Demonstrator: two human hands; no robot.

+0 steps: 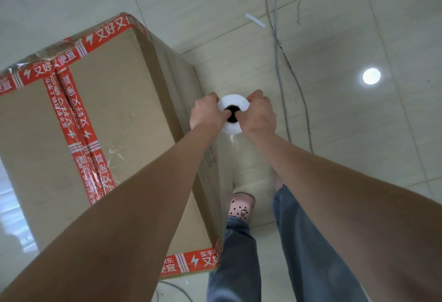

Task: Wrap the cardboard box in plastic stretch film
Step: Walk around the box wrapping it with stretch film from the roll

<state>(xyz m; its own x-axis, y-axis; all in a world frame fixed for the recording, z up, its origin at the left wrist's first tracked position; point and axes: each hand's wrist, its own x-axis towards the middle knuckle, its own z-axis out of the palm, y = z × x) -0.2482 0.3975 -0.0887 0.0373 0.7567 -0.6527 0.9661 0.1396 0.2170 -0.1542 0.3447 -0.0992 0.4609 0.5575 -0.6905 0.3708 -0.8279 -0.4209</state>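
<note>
We look down along two bare forearms to our hands, which meet at the top of an upright roll of stretch film point(231, 116). Our left hand point(207, 113) is closed around the roll's left rim, thumb hooked into the dark hollow core. Our right hand point(259, 112) is closed around the right rim, its thumb in the core as well. The roll's top end is a white ring around that black centre. Below it, clear film point(248, 158) hangs down in a glossy, faintly wrinkled sheet toward the floor.

Just left of the roll stands the cardboard box point(114, 115), tall and plain brown, resting on the floor. Red packing tape point(76, 120) printed with white characters and lightning bolts runs along its top edges and down the centre seam. The side facing the roll looks shiny, with film lying over it, and the tape near the seam is crinkled.

Below the hands we see blue jeans point(239, 265) and a pink shoe with dark dots point(241, 206). The pale tiled floor point(334, 134) carries thin grey cables point(277, 45), a small white strip point(255, 20) and a bright round light reflection point(371, 76).
</note>
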